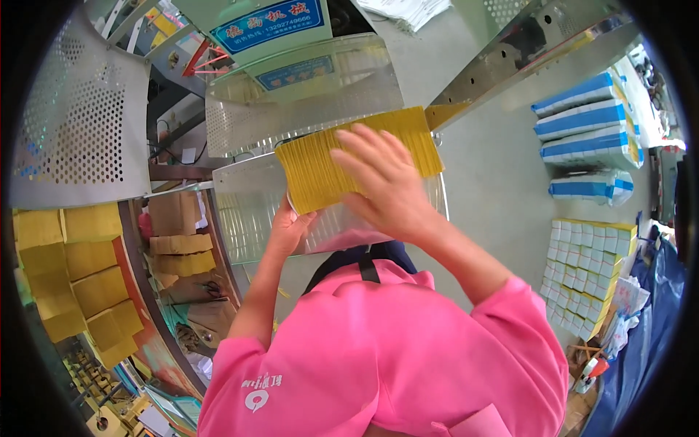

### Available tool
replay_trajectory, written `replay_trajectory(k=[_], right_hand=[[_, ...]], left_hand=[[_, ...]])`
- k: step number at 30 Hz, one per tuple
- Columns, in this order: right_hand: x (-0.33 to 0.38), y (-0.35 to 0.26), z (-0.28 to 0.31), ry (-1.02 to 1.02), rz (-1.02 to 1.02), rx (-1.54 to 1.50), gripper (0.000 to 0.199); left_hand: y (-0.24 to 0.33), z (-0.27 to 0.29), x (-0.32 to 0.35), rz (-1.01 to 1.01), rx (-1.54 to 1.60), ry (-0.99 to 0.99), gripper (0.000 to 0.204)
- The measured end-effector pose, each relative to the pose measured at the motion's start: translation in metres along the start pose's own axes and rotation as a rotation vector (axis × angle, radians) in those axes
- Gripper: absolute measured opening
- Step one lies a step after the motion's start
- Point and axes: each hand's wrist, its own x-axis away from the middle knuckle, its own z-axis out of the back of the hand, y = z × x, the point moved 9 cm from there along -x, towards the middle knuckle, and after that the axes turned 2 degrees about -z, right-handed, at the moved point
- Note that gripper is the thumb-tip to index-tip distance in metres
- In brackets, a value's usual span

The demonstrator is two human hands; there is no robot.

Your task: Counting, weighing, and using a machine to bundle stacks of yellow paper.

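A thick bundle of yellow paper sheets [309, 171], its many edges showing as fine ridges, lies tilted above a shiny metal tray [247, 233] in front of me. My left hand [290, 229] grips the bundle's near left corner, with the thumb at its near side and the other fingers partly hidden under it. Across the top of the bundle rests my right hand [389, 182], its fingers stretched out flat over the ridged edges. What supports the bundle from below is mostly hidden.
Beyond the tray stands a machine with a blue sign [269, 25] and a clear cover [320, 80]. Yellow paper stacks [95, 258] fill the left side. A metal beam [524, 58] slants at upper right. Blue-and-white packages [586, 131] and banded bundles [586, 269] stand on the right.
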Motion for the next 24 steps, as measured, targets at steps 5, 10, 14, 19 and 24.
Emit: replay_trajectory(k=[5,10,14,19,24], right_hand=[[0.109,0.106,0.059,0.474,-0.477,-0.319,0.055],[0.14,0.16,-0.037,0.136,-0.663,-0.702,0.057],[0.115,0.157,-0.046,0.116,-0.611,-0.669,0.048],[0.082,0.127,-0.017,0.002,-0.608,-0.538,0.027],[0.099,0.15,-0.058,-0.201,-0.703,-0.349,0.037]], left_hand=[[0.01,-0.01,0.002,-0.001,-0.014,-0.001,0.069],[0.003,-0.012,-0.006,0.01,-0.053,-0.016,0.066],[0.022,-0.008,-0.006,0.045,-0.017,0.097,0.049],[0.068,0.014,0.005,0.197,-0.163,0.216,0.039],[0.019,0.026,0.028,0.531,-0.258,0.245,0.055]])
